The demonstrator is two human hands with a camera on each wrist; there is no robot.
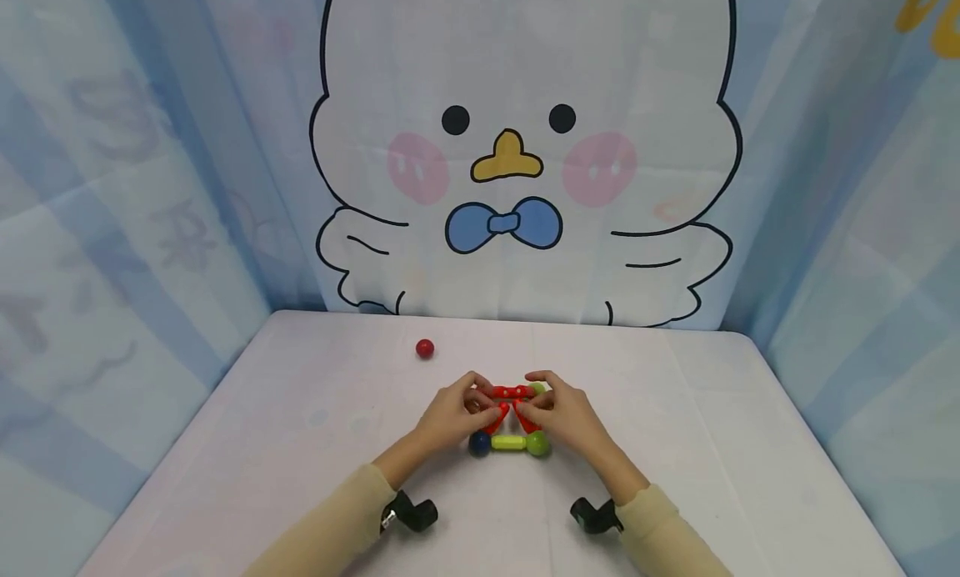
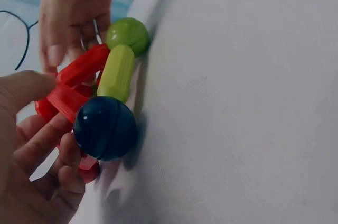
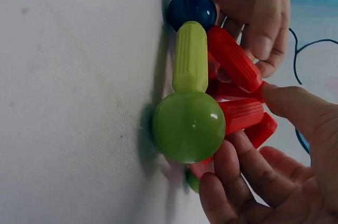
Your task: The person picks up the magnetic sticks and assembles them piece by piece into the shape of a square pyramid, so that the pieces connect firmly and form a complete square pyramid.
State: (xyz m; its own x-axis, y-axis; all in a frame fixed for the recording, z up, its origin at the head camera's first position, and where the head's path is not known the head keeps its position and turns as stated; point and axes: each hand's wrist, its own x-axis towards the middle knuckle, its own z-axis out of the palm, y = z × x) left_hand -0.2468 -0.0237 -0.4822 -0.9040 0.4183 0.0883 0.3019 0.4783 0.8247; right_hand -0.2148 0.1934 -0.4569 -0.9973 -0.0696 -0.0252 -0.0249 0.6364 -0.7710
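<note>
A frame of toy building rods and balls sits on the table. At its front a yellow-green rod (image 1: 509, 443) joins a dark blue ball (image 1: 479, 444) to a green ball (image 1: 537, 443). Red rods lean up from these balls, their upper ends close together. My left hand (image 1: 452, 412) pinches the left red rod (image 2: 67, 100) above the blue ball. With thumb and fingers my right hand (image 1: 568, 416) pinches the right red rod (image 3: 242, 115) above the green ball. Another red rod (image 1: 512, 392) lies at the back, beside a second green ball (image 1: 537, 388). Fingers partly hide the back left corner.
A loose red ball (image 1: 424, 348) lies farther back on the white table (image 1: 300, 444), left of the frame. A curtain printed with a cartoon bird (image 1: 510, 77) hangs behind the table's back edge. Dark wrist cameras (image 1: 416, 512) stick out from both sleeves.
</note>
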